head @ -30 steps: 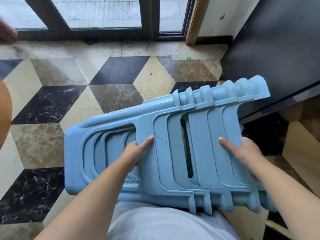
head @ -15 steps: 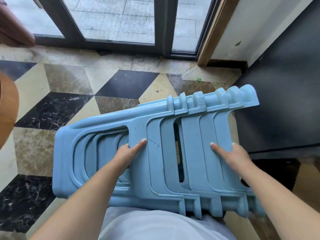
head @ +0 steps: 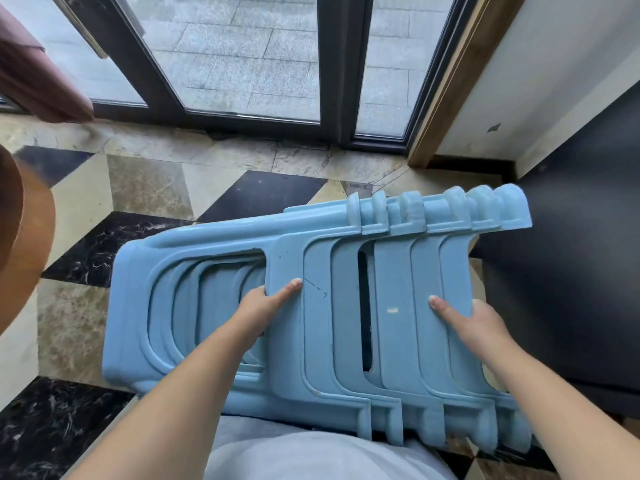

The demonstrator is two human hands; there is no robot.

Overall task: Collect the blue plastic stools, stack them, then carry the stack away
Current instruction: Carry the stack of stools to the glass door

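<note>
Blue plastic stools [head: 346, 306], nested at frame centre, are gripped by left hand [head: 263, 306] and right hand [head: 474, 320], fingers curled around stiff, probably light leg edges.

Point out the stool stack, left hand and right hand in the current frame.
stool stack [head: 346, 306], head view, on a side panel of the nested blue stools.
left hand [head: 263, 308], head view, back of the hand.
right hand [head: 474, 323], head view, back of the hand.

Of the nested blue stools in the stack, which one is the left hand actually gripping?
The outermost stool, whose seat forms the stack's left end. The left hand curls round the edge of its side opening; the right hand holds stools nested near the leg end.
</note>
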